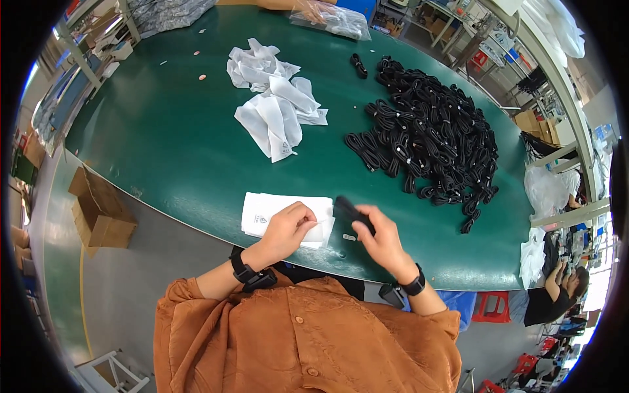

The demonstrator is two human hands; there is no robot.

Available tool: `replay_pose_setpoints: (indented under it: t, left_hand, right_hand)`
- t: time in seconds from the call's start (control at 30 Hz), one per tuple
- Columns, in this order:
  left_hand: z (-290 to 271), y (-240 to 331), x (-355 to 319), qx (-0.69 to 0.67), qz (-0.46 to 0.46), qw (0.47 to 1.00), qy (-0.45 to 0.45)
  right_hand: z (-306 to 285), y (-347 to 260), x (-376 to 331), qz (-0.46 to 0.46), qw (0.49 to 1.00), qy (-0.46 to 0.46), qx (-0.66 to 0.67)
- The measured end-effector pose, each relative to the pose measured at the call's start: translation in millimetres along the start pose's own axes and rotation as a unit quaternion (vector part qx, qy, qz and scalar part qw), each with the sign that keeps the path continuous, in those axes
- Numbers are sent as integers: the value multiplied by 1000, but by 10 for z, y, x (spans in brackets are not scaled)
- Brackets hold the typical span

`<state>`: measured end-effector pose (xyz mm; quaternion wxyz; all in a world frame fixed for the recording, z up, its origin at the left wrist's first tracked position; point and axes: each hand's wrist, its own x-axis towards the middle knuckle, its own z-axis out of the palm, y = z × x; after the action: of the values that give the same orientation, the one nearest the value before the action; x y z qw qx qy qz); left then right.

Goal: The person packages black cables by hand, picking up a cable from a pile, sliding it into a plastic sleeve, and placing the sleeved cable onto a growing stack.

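Directly before me on the green table lies a flat stack of white bags (254, 211). My left hand (285, 230) is over it, thumb and forefinger pinching the right edge of the top bag. My right hand (384, 243) is closed around a coiled black cable (354, 214), somewhat blurred, just right of the stack. The cable is outside the bag, its end close to the bag's right edge. A small whitish piece (349, 237) rests on the table below the cable. Further back, several loosely piled white bags (270, 121) lie crumpled; their contents are hidden.
A big heap of coiled black cables (439, 131) covers the table's right side, with one separate coil (358, 66) behind it. At the far edge are a clear plastic bag (331, 21) and another person's arm (278, 4). An open cardboard box (101, 213) stands left, beyond the table edge.
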<state>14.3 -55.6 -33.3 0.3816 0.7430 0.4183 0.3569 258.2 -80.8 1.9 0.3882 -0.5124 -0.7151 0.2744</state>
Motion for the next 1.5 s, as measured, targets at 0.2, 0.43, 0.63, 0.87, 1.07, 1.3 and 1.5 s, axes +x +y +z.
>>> replay_pose_setpoints:
  t: [0.2,0.43,0.63,0.87,1.07,1.3,1.5]
  left_hand:
    - [13,17,46,-69,-21,997,-2]
    - [36,132,101,53,187,981,0]
    - [-77,250,257,23,139,990,20]
    - [-148,210,550,-310,2,951,-10]
    - [-406,168,1112,-503,-76,861,-27]
    - [-530,58,839,71,205,969,121]
    - [-81,93,50,174,217,958,-74]
  right_hand:
    - [-94,-159,-172,-61,986,-112,-103]
    - [71,-156,-105,226,953,-162,122]
    - [77,-87,20,-142,987,-80,-1]
    - [33,-307,224,-149,983,63,85]
    - [77,-152,577,-139,990,31,-12]
    - [-27,802,964,-108,929,89,-343]
    - [6,989,921,-67,925,69,-367]
